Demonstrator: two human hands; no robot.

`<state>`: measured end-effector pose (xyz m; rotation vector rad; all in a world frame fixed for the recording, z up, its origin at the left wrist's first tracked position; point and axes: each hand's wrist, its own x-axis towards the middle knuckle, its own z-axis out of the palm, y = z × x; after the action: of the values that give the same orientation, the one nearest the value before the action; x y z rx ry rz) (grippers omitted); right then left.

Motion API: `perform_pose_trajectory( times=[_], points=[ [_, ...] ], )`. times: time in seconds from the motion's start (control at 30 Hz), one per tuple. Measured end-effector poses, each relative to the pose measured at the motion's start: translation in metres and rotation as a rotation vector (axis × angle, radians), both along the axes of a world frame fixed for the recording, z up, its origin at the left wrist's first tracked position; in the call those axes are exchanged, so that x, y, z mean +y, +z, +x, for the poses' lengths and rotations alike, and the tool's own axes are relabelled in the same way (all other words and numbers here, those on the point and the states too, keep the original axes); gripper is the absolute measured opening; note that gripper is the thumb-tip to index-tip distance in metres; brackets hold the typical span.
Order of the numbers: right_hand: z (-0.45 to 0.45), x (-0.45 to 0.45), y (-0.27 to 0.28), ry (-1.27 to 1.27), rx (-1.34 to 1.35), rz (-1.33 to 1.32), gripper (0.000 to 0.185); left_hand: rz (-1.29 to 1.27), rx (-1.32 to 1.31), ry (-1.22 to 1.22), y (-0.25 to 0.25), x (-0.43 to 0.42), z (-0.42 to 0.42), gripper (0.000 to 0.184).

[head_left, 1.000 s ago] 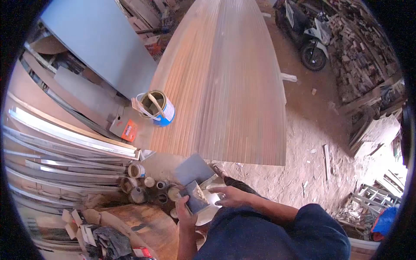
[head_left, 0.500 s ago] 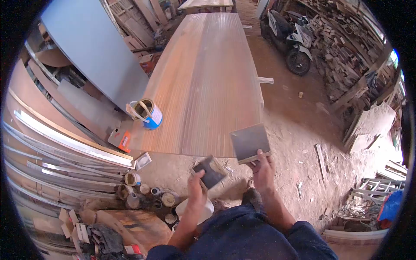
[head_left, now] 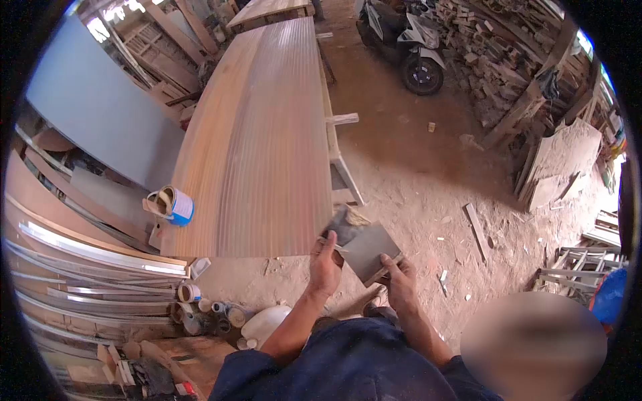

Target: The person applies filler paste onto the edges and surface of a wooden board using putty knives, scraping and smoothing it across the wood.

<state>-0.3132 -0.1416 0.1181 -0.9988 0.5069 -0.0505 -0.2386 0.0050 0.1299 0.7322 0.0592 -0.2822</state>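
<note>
My left hand grips a dark flat tool with light material along its upper edge, near the board's lower right corner. Close beside it, my right hand holds a wider grey square plate by its lower right edge. The two tools overlap in view; whether they touch I cannot tell. A long board with lengthwise grooves stretches away ahead of me. On its near left part stands a blue and white can with a stick or brush handle in its opening.
A motorbike stands beyond the board on the right, near piled wood scraps. A wooden support juts from the board's right side. Cans and jars sit on the floor lower left. A blurred round shape is at lower right.
My hands have come together, bringing the two tools close to each other near the board's corner. The view has shifted, so the board and can appear further left.
</note>
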Motion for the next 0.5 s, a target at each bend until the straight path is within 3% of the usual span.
perform_pose_trajectory(
  times=[0.2, 0.3, 0.33, 0.43, 0.5],
  points=[
    [0.007, -0.126, 0.004, -0.035, -0.023, -0.139, 0.026, 0.254, -0.103, -0.373, 0.023, -0.103, 0.019, 0.035],
    [0.012, -0.176, 0.008, -0.039, -0.015, -0.186, 0.025, 0.681, -0.246, -0.632, 0.038, -0.13, 0.031, 0.036],
    [0.013, -0.189, 0.018, -0.043, -0.022, -0.176, 0.025, 0.677, -0.315, -0.657, -0.001, -0.145, 0.036, 0.038],
    [0.018, -0.227, 0.014, -0.192, -0.014, -0.175, 0.024, 0.671, -0.211, -0.796, 0.004, -0.166, 0.047, 0.045],
    [0.03, -0.248, 0.012, -0.303, -0.014, -0.12, 0.022, 0.472, -0.003, -0.659, -0.009, -0.183, 0.06, 0.043]
  ],
)
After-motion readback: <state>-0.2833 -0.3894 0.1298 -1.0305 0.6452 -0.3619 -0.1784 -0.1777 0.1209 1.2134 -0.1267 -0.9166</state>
